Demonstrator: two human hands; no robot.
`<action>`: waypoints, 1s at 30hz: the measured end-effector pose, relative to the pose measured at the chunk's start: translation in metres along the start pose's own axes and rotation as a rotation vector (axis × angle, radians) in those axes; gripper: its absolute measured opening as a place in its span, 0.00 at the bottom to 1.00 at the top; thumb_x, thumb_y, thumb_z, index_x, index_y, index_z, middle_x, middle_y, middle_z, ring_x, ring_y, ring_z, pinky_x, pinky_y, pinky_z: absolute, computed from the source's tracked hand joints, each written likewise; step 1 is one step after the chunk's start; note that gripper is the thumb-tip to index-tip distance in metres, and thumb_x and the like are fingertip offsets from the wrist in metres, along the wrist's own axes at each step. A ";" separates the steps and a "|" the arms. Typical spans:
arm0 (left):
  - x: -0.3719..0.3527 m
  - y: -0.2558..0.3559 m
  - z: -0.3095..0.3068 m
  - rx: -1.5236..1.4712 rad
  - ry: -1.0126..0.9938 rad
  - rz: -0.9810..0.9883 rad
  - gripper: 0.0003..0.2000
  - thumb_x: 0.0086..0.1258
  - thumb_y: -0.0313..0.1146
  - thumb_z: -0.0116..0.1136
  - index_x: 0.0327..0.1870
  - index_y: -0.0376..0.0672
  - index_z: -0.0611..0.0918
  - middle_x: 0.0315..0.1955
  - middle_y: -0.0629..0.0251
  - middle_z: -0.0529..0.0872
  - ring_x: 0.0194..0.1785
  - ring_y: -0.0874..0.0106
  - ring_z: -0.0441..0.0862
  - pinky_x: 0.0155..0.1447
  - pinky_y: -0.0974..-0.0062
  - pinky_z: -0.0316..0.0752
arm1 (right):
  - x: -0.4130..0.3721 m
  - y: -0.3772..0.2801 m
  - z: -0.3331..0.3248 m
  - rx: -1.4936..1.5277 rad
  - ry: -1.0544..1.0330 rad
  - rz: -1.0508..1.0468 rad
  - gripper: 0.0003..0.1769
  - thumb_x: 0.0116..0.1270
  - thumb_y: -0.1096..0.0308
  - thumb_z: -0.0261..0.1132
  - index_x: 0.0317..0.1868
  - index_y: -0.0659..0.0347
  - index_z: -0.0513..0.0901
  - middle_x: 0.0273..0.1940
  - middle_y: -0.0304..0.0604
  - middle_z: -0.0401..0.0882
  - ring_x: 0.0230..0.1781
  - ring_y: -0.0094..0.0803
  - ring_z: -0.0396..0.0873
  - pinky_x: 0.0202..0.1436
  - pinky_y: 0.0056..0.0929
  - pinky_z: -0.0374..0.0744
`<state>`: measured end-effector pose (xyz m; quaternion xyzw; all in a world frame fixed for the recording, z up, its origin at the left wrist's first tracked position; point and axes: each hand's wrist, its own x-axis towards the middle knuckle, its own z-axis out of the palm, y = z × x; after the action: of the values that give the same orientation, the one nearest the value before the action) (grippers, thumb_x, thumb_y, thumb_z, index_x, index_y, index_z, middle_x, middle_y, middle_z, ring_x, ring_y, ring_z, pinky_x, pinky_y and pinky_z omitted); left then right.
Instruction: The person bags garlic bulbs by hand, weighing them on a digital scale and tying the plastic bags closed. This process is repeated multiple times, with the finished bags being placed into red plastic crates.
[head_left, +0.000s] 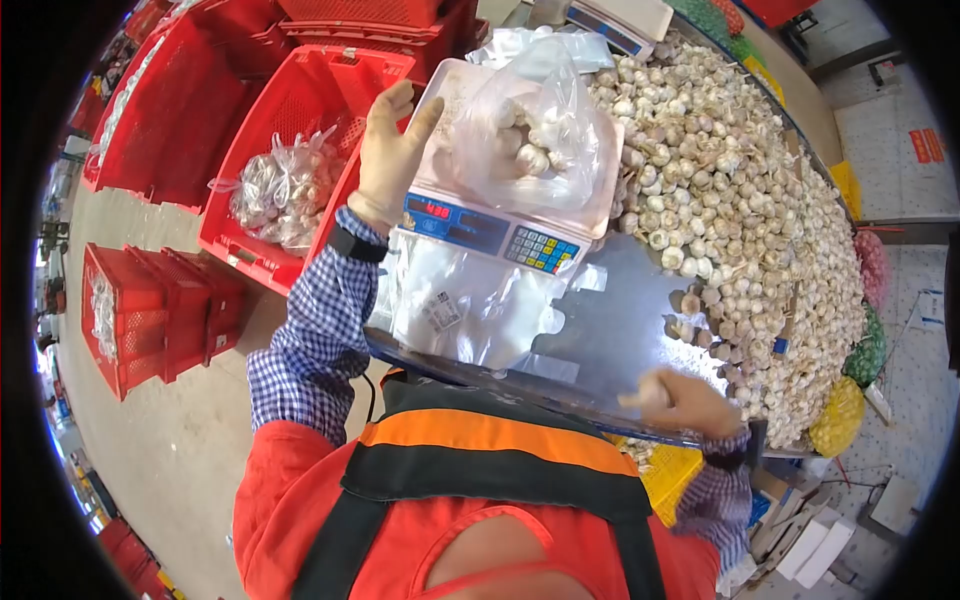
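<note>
My left hand (388, 160), in a pale glove, is raised at the left edge of the scale (460, 225). Its thumb and fingers are apart, with nothing in them. On the scale's pan stands a clear plastic bag (480, 165), its top loose, with several garlic bulbs (532, 158) inside. The red display (437, 210) appears to read 438. My right hand (695, 405) is low over the front of the metal table (615, 310), blurred and with curled fingers. I cannot make out what it holds. Darker garlic bulbs (690, 303) lie on the metal near it.
A large heap of garlic (720, 190) covers the table's right side. Flat plastic bags (460, 305) lie before the scale. A red crate (235, 205) at left contains filled bags (285, 185). Stacked red crates (165, 310) stand on the floor. A second scale (620, 25) sits behind.
</note>
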<state>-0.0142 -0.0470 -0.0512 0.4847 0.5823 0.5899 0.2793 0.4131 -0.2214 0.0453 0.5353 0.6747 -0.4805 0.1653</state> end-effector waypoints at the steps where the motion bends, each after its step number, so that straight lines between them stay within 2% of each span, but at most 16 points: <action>1: 0.005 0.002 0.000 0.006 -0.002 -0.005 0.36 0.61 0.51 0.66 0.62 0.29 0.70 0.57 0.45 0.75 0.62 0.59 0.73 0.64 0.68 0.68 | -0.008 0.042 0.025 -0.207 -0.178 0.189 0.36 0.51 0.48 0.71 0.56 0.60 0.75 0.46 0.53 0.82 0.46 0.46 0.82 0.53 0.37 0.78; 4: 0.016 0.000 0.016 -0.065 -0.168 -0.014 0.45 0.57 0.52 0.70 0.66 0.28 0.63 0.60 0.43 0.72 0.65 0.57 0.70 0.67 0.69 0.65 | -0.047 0.107 0.095 -0.433 -0.296 0.363 0.30 0.50 0.48 0.70 0.48 0.61 0.81 0.41 0.56 0.83 0.46 0.48 0.82 0.50 0.39 0.79; 6: 0.019 -0.008 0.029 0.029 -0.234 -0.003 0.46 0.56 0.52 0.71 0.67 0.28 0.62 0.60 0.42 0.72 0.65 0.57 0.70 0.67 0.70 0.65 | -0.059 0.122 0.116 -0.637 -0.149 0.506 0.26 0.51 0.50 0.69 0.46 0.58 0.82 0.39 0.52 0.84 0.46 0.46 0.82 0.50 0.40 0.79; 9: 0.023 -0.022 0.038 0.169 -0.343 -0.035 0.47 0.54 0.52 0.71 0.68 0.30 0.60 0.60 0.41 0.73 0.64 0.56 0.71 0.66 0.73 0.67 | -0.020 0.075 0.072 -0.402 -0.147 0.425 0.23 0.54 0.51 0.67 0.46 0.56 0.83 0.40 0.49 0.85 0.44 0.44 0.83 0.49 0.40 0.79; 10: 0.026 -0.034 0.037 0.240 -0.381 -0.112 0.44 0.55 0.51 0.69 0.66 0.31 0.65 0.56 0.42 0.76 0.61 0.57 0.75 0.63 0.73 0.69 | -0.003 0.066 0.061 -0.281 -0.082 0.321 0.23 0.57 0.51 0.65 0.49 0.56 0.83 0.44 0.48 0.84 0.45 0.43 0.82 0.51 0.39 0.79; 11: 0.029 -0.042 0.033 0.309 -0.422 -0.187 0.40 0.55 0.51 0.68 0.64 0.32 0.69 0.53 0.43 0.79 0.57 0.58 0.78 0.61 0.73 0.72 | 0.014 0.056 0.048 -0.158 -0.013 0.222 0.23 0.60 0.51 0.63 0.51 0.55 0.82 0.47 0.47 0.83 0.46 0.43 0.82 0.52 0.39 0.79; 12: 0.032 -0.040 0.027 0.363 -0.490 -0.194 0.32 0.59 0.45 0.66 0.60 0.32 0.72 0.46 0.51 0.82 0.51 0.66 0.79 0.54 0.76 0.73 | 0.033 0.041 0.033 -0.184 0.182 -0.101 0.19 0.64 0.54 0.61 0.49 0.56 0.82 0.46 0.47 0.83 0.44 0.44 0.82 0.50 0.36 0.79; 13: 0.035 -0.038 0.024 0.408 -0.565 -0.193 0.25 0.62 0.38 0.65 0.56 0.32 0.76 0.40 0.58 0.84 0.44 0.75 0.80 0.47 0.78 0.75 | 0.057 0.035 0.024 0.010 0.398 -0.297 0.15 0.66 0.58 0.59 0.48 0.56 0.82 0.45 0.48 0.82 0.43 0.45 0.81 0.47 0.35 0.78; 14: 0.034 -0.039 0.020 0.348 -0.539 -0.168 0.20 0.63 0.37 0.63 0.51 0.32 0.78 0.36 0.64 0.83 0.40 0.78 0.78 0.44 0.79 0.73 | 0.079 0.013 0.008 -0.083 0.529 -0.184 0.14 0.66 0.63 0.59 0.49 0.57 0.81 0.42 0.48 0.83 0.43 0.45 0.81 0.47 0.34 0.78; 15: 0.031 -0.039 0.019 0.289 -0.510 -0.147 0.15 0.64 0.35 0.61 0.46 0.32 0.81 0.32 0.69 0.82 0.36 0.81 0.77 0.41 0.81 0.71 | 0.114 0.027 -0.002 -0.102 0.698 -0.258 0.15 0.64 0.64 0.60 0.51 0.56 0.79 0.42 0.48 0.82 0.44 0.45 0.81 0.47 0.36 0.78; 17: 0.018 -0.008 0.014 0.185 -0.466 -0.161 0.11 0.68 0.32 0.57 0.45 0.34 0.81 0.28 0.74 0.78 0.32 0.83 0.72 0.37 0.83 0.67 | 0.176 0.039 -0.016 -0.261 0.901 -0.106 0.24 0.61 0.64 0.63 0.58 0.54 0.74 0.55 0.50 0.76 0.52 0.48 0.77 0.52 0.41 0.77; 18: 0.013 -0.002 0.014 0.181 -0.468 -0.151 0.11 0.68 0.32 0.57 0.45 0.34 0.81 0.28 0.74 0.78 0.32 0.83 0.72 0.37 0.83 0.67 | 0.193 0.031 -0.024 -0.262 0.837 0.045 0.32 0.57 0.65 0.66 0.64 0.51 0.69 0.60 0.51 0.71 0.55 0.49 0.75 0.55 0.43 0.77; 20: 0.006 0.009 0.010 -0.133 -0.460 -0.190 0.14 0.70 0.38 0.57 0.43 0.35 0.81 0.24 0.71 0.78 0.28 0.82 0.71 0.34 0.81 0.65 | 0.234 0.034 -0.024 -0.208 0.824 0.065 0.35 0.55 0.65 0.67 0.65 0.51 0.68 0.60 0.50 0.69 0.55 0.50 0.75 0.55 0.43 0.77; 21: -0.001 0.026 0.009 -0.140 -0.458 -0.211 0.12 0.72 0.37 0.56 0.44 0.36 0.81 0.23 0.75 0.76 0.28 0.84 0.70 0.35 0.84 0.62 | 0.247 0.029 -0.025 -0.155 0.801 0.087 0.38 0.53 0.65 0.69 0.66 0.50 0.66 0.61 0.50 0.68 0.55 0.50 0.75 0.55 0.43 0.77; 24: -0.011 0.043 0.009 -0.259 -0.458 -0.258 0.12 0.72 0.35 0.55 0.48 0.36 0.81 0.23 0.74 0.76 0.29 0.84 0.71 0.37 0.84 0.63 | 0.259 0.021 -0.007 -0.088 0.730 0.178 0.39 0.54 0.62 0.68 0.68 0.53 0.65 0.68 0.50 0.60 0.57 0.51 0.74 0.57 0.44 0.77; 30: -0.022 0.038 0.023 -0.431 -0.505 -0.374 0.16 0.74 0.31 0.51 0.59 0.35 0.76 0.28 0.74 0.78 0.31 0.82 0.73 0.45 0.82 0.71 | 0.279 0.056 0.043 -0.250 0.832 0.015 0.36 0.51 0.70 0.67 0.63 0.51 0.68 0.64 0.51 0.65 0.54 0.53 0.76 0.54 0.44 0.78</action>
<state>0.0234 -0.0636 -0.0239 0.4303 0.4361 0.4997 0.6124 0.3460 -0.1013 -0.2076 0.6642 0.7329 -0.1373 -0.0535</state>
